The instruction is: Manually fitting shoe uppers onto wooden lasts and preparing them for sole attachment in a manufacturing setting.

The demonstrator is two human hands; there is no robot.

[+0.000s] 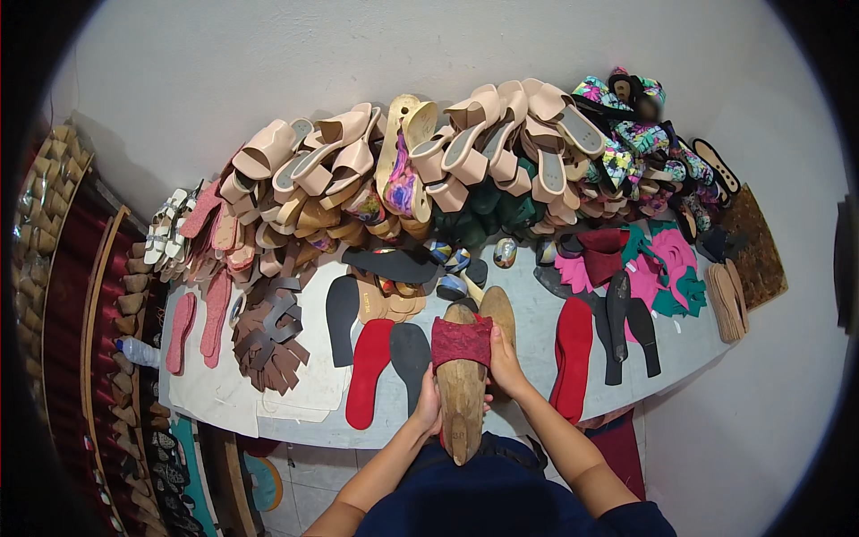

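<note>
A wooden shoe last (pixel 462 403) is held between my hands, close to the table's front edge. A dark red patterned strap (pixel 462 342) wraps across it near its far end. My left hand (pixel 431 403) closes on the last's left side, the fingers partly hidden beneath it. On the right, my right hand (pixel 506 365) grips the last and the strap's edge. Just behind stands a second wooden last (pixel 497 309), partly covered by the held one. Left of my hands lie a dark grey sole (pixel 410 353) and a red sole (pixel 369 374).
Heaped along the wall are beige heeled sandals (pixel 470 152) and floral sandals (pixel 640 143). Brown strap pieces (pixel 273 336) lie left; red soles (pixel 573 349), black soles (pixel 617 322) and pink cut pieces (pixel 667 259) lie right. Racks of lasts (pixel 130 304) stand beside the table's left end.
</note>
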